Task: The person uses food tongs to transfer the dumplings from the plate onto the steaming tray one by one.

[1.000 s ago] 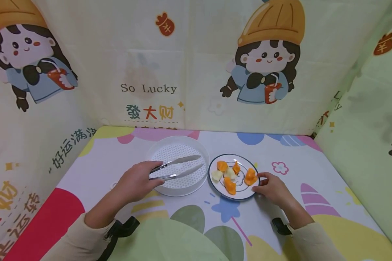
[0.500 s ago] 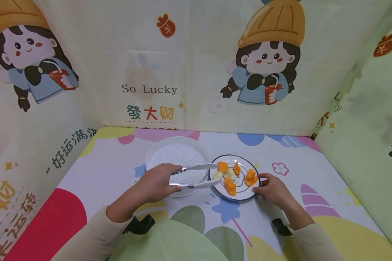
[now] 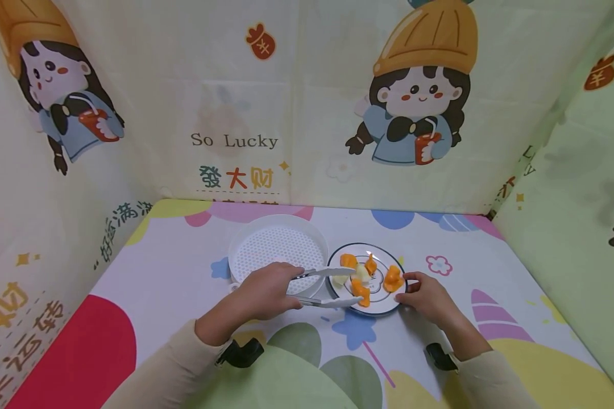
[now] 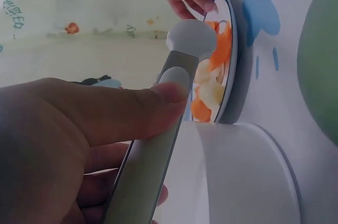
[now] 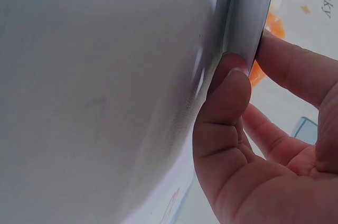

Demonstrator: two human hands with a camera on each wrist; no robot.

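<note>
My left hand grips a pair of metal tongs with pale tips, thumb on one arm. The tongs' arms are spread, their tips over the left part of a white plate with a dark rim. Several orange pieces and pale yellowish pieces lie on that plate; their kind is unclear. At the plate's right edge my right hand pinches the rim between thumb and fingers, as the right wrist view shows closely. Under the tongs and left hand stands a round white steamer basket with a perforated bottom, partly hidden.
The basket and plate stand side by side on a patterned tablecloth. Printed cloth walls enclose the table at the back and both sides. Black wrist straps sit at both sleeves.
My left hand has carried the tongs rightward, from above the basket to above the plate's left part. The right hand stays at the plate's rim, and the pieces lie as before.
</note>
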